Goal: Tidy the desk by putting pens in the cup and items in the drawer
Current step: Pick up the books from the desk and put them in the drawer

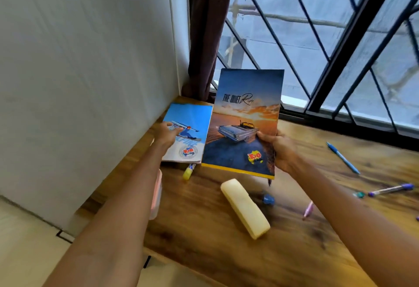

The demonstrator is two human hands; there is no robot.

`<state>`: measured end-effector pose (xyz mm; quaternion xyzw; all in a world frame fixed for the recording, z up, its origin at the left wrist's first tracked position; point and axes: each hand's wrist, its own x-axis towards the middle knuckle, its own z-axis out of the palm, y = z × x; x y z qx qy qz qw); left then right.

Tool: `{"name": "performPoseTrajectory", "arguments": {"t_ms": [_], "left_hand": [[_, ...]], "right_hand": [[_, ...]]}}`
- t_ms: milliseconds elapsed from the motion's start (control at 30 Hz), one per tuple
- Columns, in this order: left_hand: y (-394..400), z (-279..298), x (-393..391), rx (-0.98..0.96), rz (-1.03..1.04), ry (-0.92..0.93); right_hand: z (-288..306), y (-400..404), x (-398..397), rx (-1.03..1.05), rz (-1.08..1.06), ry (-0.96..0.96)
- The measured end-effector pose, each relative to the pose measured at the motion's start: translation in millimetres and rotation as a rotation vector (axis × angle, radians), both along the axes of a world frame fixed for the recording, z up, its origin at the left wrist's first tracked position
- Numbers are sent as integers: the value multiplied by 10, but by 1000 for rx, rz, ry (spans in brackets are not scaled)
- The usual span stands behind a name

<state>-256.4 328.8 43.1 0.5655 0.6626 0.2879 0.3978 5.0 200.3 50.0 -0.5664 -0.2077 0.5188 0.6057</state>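
The left hand (pixel 166 133) grips the smaller notebook (pixel 186 133), the one with a skier on its blue cover, thumb on the cover at its left edge and fingers hidden beneath; the right hand (pixel 280 150) clasps the larger notebook (pixel 246 123), whose cover shows a car under an orange sky, thumb pressed on the cover near the lower right edge; this book is raised and tilted up off the desk (pixel 204 230), its left edge overlapping the smaller book's right side; whether the smaller book rests on the wood or is lifted clear cannot be told; just below the smaller notebook's lower edge a yellow-capped pen (pixel 188 172) pokes out onto the desk; nearer the camera, between the two forearms, lies a pale yellow pouch (pixel 244 208), set diagonally, with a small blue object (pixel 268 199), blurred, just to its right; a pink-edged container (pixel 157 193) shows partly behind the left forearm at the desk's left edge; well to the right lie a blue pen (pixel 342 158), a purple pen (pixel 391 189) with a small teal cap (pixel 359 194) near its tip, and a pink pen (pixel 308 210); beyond the desk stand a white wall (pixel 86 71), a dark curtain (pixel 208 32) and a barred window (pixel 328 37).
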Motion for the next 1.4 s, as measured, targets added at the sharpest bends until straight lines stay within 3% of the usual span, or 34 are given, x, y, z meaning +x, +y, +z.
{"name": "performPoseTrajectory", "arguments": {"t_ms": [200,333,433,1033,1267,1400], "left_hand": [[324,-188,26,24,32,95],[523,-254,-65,-24,109,367],[619,-315,-98,-120,98,467],[966,-388,-93,-246,19,545],[1343,-763,-153,-366,133,313],[1149,-442,-109,-277,65,-68]], "right_hand": [[-201,284,-162,-19,11,50],[-280,350,-216,11,9,85],[-321,362,-222,20,9,107],[-357,373,-269,-18,-65,112],[-321,384,-311,-42,-49,108],[-253,350,-291,-43,-57,118]]}}
